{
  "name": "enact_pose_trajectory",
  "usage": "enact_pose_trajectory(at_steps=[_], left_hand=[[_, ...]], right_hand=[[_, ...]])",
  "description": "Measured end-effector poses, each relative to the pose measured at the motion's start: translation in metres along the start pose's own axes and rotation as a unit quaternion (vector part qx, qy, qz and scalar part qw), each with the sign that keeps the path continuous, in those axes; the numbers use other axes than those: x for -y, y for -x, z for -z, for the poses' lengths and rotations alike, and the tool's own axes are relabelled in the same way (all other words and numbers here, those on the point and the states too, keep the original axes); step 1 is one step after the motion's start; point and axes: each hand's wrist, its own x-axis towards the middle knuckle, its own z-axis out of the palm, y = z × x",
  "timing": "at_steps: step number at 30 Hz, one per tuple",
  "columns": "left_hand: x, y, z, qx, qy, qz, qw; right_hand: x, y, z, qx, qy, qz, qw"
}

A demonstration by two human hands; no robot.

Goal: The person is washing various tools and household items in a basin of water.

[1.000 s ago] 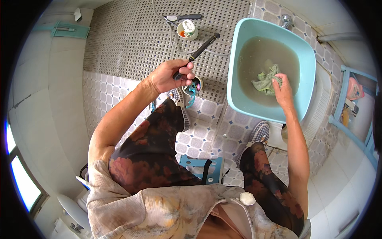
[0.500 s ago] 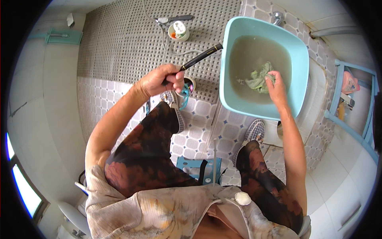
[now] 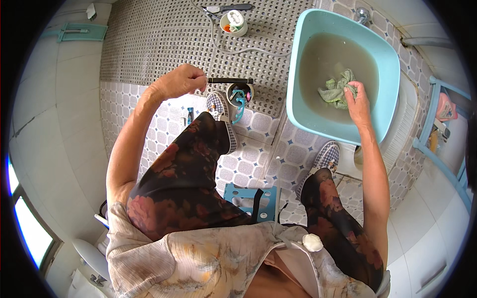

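Observation:
My left hand [image 3: 183, 82] is closed round one end of a slim black rod with gold bands [image 3: 231, 80]. The rod points right, nearly level, and in the picture it crosses the upper rim of a small white cup [image 3: 252, 93] holding small coloured items. A blue cord [image 3: 239, 110] hangs over that cup's side. In the light-blue basin [image 3: 294, 74], my right hand [image 3: 359, 103] grips a wet, crumpled green cloth [image 3: 334, 94]. The cloth lies partly in murky grey water [image 3: 318, 54]. What kind of tool the rod is, I cannot make out.
A second white cup [image 3: 240, 33] stands on the perforated mat [image 3: 149, 44], near a dark-handled bladed tool [image 3: 236, 7] and a grey hose [image 3: 248, 50]. A blue stool [image 3: 268, 201] is between my legs. On the right is a blue shelf rack [image 3: 432, 149].
The rod has swung from an upward slant to nearly level, and my left hand has moved left. The view has shifted, so the basin appears farther right. My right hand still grips the cloth.

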Motion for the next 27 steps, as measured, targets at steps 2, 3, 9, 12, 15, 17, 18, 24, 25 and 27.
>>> enact_pose_trajectory(at_steps=[2, 3, 9, 12, 15, 17, 18, 24, 25, 27], left_hand=[[0.003, -0.001, -0.004, -0.017, -0.040, -0.009, 0.999], [0.003, -0.001, -0.004, -0.017, -0.040, -0.008, 0.999], [-0.004, 0.001, -0.013, -0.064, -0.168, -0.020, 0.984], [-0.008, 0.004, -0.021, -0.120, -0.224, -0.064, 0.965], [-0.009, -0.001, -0.034, -0.144, -0.258, -0.048, 0.954], [-0.012, -0.004, -0.040, -0.149, -0.291, -0.053, 0.944], [-0.017, -0.003, -0.042, -0.160, -0.318, -0.062, 0.932], [-0.033, 0.000, -0.049, -0.185, -0.387, -0.133, 0.893], [-0.034, -0.001, -0.050, -0.192, -0.394, -0.154, 0.885], [-0.026, -0.007, -0.055, -0.190, -0.409, -0.165, 0.877]], right_hand=[[-0.001, 0.000, -0.001, -0.001, -0.002, -0.009, 1.000], [0.000, 0.000, -0.001, 0.000, -0.002, -0.009, 1.000], [-0.003, -0.001, -0.001, -0.003, -0.007, -0.005, 1.000], [-0.002, -0.002, -0.001, -0.005, -0.005, -0.004, 1.000], [0.000, -0.003, 0.000, 0.002, 0.000, -0.010, 1.000], [0.003, -0.001, 0.000, 0.005, 0.002, -0.018, 1.000], [0.004, -0.001, 0.000, 0.004, 0.002, -0.018, 1.000], [0.002, 0.000, 0.001, 0.003, 0.002, -0.024, 1.000], [0.001, 0.000, 0.002, 0.002, 0.004, -0.018, 1.000], [0.001, -0.002, 0.001, 0.000, 0.003, -0.009, 1.000]])
